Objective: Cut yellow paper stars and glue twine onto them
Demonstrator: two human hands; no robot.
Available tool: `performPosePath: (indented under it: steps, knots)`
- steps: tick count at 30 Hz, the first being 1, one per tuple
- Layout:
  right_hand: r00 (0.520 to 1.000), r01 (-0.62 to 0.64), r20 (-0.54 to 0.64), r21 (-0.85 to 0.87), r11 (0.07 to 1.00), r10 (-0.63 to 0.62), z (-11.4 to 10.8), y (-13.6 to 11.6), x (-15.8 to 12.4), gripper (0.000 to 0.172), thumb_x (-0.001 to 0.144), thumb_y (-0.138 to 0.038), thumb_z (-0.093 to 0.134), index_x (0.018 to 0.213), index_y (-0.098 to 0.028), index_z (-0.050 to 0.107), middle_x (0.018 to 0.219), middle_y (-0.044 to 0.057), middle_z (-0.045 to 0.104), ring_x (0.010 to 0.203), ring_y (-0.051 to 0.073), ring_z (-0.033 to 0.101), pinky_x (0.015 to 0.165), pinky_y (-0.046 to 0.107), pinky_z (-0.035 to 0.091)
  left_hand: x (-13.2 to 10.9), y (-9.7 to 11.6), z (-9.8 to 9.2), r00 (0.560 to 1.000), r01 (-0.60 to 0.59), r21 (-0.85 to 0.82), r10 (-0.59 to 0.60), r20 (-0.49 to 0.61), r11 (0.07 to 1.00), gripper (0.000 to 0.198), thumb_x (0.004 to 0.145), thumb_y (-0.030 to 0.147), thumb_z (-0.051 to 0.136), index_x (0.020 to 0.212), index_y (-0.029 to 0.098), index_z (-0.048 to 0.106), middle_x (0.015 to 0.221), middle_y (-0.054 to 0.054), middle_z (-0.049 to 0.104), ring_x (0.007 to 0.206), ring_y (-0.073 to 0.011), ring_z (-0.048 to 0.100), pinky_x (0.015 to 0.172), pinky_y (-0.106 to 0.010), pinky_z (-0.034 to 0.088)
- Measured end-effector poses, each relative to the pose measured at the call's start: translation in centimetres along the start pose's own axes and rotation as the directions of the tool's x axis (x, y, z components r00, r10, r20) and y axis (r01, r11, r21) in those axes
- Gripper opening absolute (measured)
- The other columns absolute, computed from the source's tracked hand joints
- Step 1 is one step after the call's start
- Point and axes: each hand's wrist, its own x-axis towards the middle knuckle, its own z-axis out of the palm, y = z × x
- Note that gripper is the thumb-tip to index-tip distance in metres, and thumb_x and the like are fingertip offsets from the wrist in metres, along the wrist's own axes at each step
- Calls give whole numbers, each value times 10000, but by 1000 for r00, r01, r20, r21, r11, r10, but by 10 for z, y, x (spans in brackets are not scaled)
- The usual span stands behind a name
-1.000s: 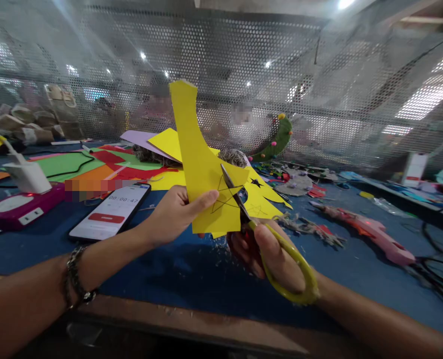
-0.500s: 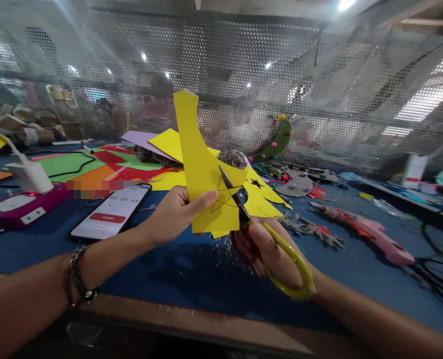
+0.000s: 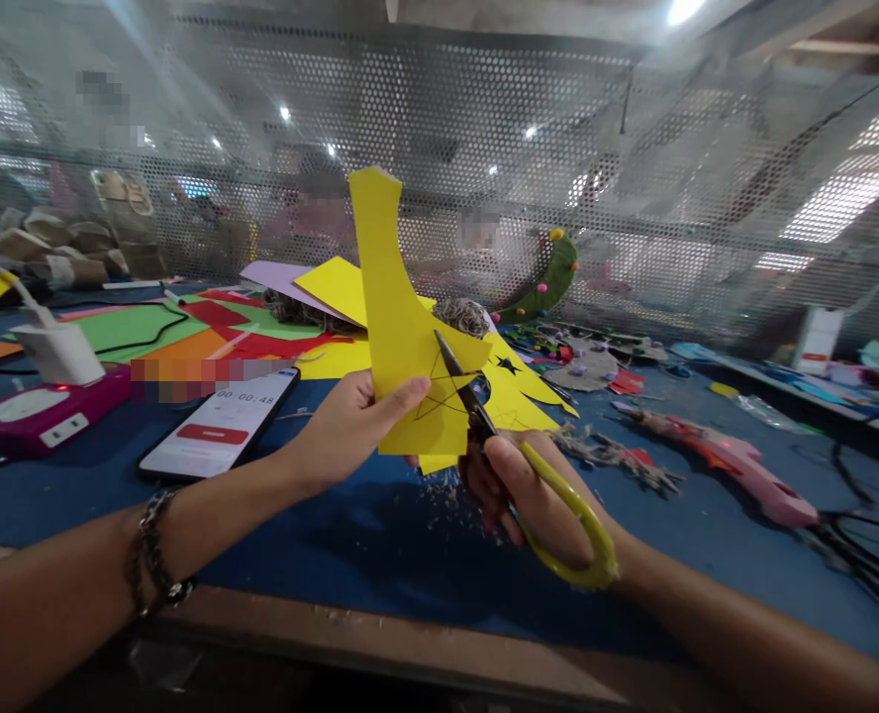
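**Left hand [image 3: 350, 424] clamping yellow sheet [image 3: 389, 307]; scissors [image 3: 475, 408] crossing drawn star**

The left fingers are closing on the sheet at its lower left edge: the thumb is pressing on the front face, beside the pencilled star lines, and the other fingers are mostly hiding behind. The sheet is standing upright above the table. The right hand [image 3: 533, 485] is gripping the scissors, its thumb passing through the yellow handle; one dark blade is lying across the front of the star, and the blade gap cannot be determined.

Beneath, the blue tabletop [image 3: 321, 555] is bearing pale flecks. A phone [image 3: 221, 426] is lying left of the left hand, displaying 00:00:48; a purple power strip [image 3: 46, 411] is sitting farther left. A pink glue gun [image 3: 736, 460] is resting at right. Beyond, coloured paper sheets [image 3: 132, 325] are overlapping, and a perforated screen [image 3: 425, 109] is spanning the background.
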Motion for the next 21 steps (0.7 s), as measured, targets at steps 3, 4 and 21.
performPosePath:
  steps: [3,4,21]
  knots:
    - [1000,-10,-19,-3,1000,10,-1,2,1,528,707,-672,347,482,-195,349,357,-57,365,270,57,362,348,228,387,1,-2,-1,1000,-13,-51,13,8,999,207,800,331,480,830,144,563,703,-5,637,449,-63,545,413,-140,449]
    - [1000,-9,-21,9,1000,9,-2,3,2,527,705,-673,351,486,-194,350,372,-58,368,266,51,354,354,232,395,2,-2,-1,1000,-11,-48,12,13,999,211,809,337,470,842,144,548,700,-6,635,427,-58,538,409,-140,441]
    - [991,100,97,-110,989,-90,-13,8,4,531,785,-631,238,665,-165,463,506,-6,490,390,82,461,377,212,373,0,1,-2,993,-52,233,26,114,971,229,829,320,424,688,149,483,573,54,504,304,-2,385,308,-124,297]
